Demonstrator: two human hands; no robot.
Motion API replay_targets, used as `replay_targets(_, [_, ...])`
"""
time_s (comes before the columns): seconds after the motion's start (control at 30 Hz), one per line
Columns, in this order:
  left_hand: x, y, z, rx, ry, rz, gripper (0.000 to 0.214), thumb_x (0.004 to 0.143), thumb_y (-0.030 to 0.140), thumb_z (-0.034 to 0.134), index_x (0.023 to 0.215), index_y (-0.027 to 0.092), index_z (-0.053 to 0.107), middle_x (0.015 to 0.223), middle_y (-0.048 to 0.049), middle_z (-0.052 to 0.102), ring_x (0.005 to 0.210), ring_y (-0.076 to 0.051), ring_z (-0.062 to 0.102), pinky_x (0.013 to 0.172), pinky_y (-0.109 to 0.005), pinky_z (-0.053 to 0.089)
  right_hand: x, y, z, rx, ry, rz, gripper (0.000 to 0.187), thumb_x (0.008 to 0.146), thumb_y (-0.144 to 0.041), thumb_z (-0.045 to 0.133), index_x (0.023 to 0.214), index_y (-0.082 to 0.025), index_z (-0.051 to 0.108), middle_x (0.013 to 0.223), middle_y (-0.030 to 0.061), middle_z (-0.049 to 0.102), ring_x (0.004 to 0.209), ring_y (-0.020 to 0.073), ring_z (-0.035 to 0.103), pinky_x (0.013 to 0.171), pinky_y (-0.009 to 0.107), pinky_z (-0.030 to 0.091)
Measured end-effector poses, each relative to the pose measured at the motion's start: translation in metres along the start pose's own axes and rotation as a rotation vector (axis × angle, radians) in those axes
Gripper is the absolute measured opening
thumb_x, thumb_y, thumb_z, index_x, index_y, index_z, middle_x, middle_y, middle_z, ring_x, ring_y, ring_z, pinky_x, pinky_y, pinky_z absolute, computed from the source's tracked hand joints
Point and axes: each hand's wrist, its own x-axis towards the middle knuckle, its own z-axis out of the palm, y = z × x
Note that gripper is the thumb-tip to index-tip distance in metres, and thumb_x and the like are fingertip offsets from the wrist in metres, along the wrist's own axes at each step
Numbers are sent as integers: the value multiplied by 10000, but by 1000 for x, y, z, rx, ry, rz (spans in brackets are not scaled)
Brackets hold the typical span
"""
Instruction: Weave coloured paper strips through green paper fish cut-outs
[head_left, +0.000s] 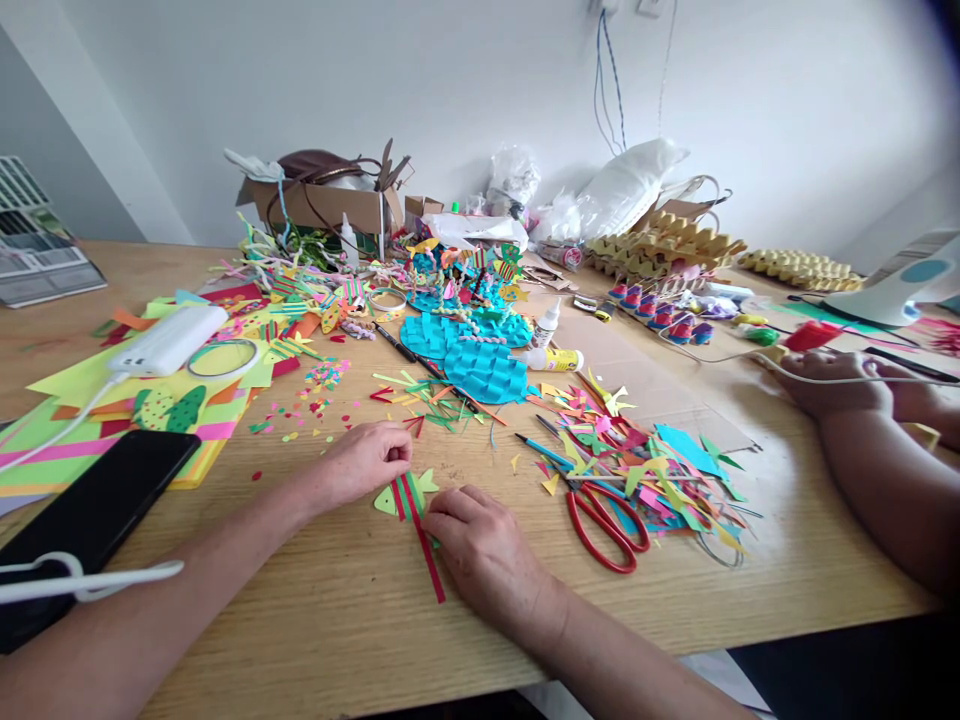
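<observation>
A green paper fish point(385, 501) lies flat on the table between my hands, with red stripes across its body. A long red paper strip point(432, 572) crosses the fish and hangs past its lower edge. My left hand point(367, 462) is closed just above the fish, thumb and fingertips together near the strips' upper ends; what it pinches is hidden. My right hand point(480, 545) rests on the table with curled fingers, its fingertips pressed together at the red strip beside the fish. A bit of green shows under those fingertips.
Red-handled scissors point(609, 525) lie right, by a heap of paper scraps point(637, 470). Blue scalloped paper point(484, 365) and glue bottles point(551, 358) stand beyond. On the left are a black phone point(105, 520), a white power bank point(169, 340) and coloured sheets. Another person's hands point(836, 385) are at right.
</observation>
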Motion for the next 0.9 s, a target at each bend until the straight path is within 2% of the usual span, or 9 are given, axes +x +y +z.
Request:
replay_targets(0.43, [0,0,2,12,8,-7,82,691,141,489,622,175,518,631,26,524,605,-125,476,532,-211,306,-1,-4,-6,-26,-70,14,149,810,-60,500,776,-163,603,823,37,596,762,141,512,683,226,421])
replay_targets(0.63, [0,0,3,18,19,-6,75,697,128,480,677,182,528,613,41,520,575,-115,477,508,-199,306,-4,-7,-9,7,-75,17,132,842,-127,486,805,-158,609,844,51,592,772,142,510,710,237,425])
replay_targets(0.8, [1,3,3,56,40,22,110,708,116,477,639,173,540,630,30,525,592,-121,488,530,-208,334,-12,-12,-22,74,-153,22,140,857,-255,499,847,-171,611,872,47,577,831,160,514,762,277,424])
replay_targets(0.9, [1,5,-1,84,89,44,148,754,92,450,725,163,577,752,-11,575,718,-153,529,642,-243,388,-18,-16,-38,140,-192,33,197,868,-327,484,820,-182,609,905,47,568,858,169,509,787,296,417])
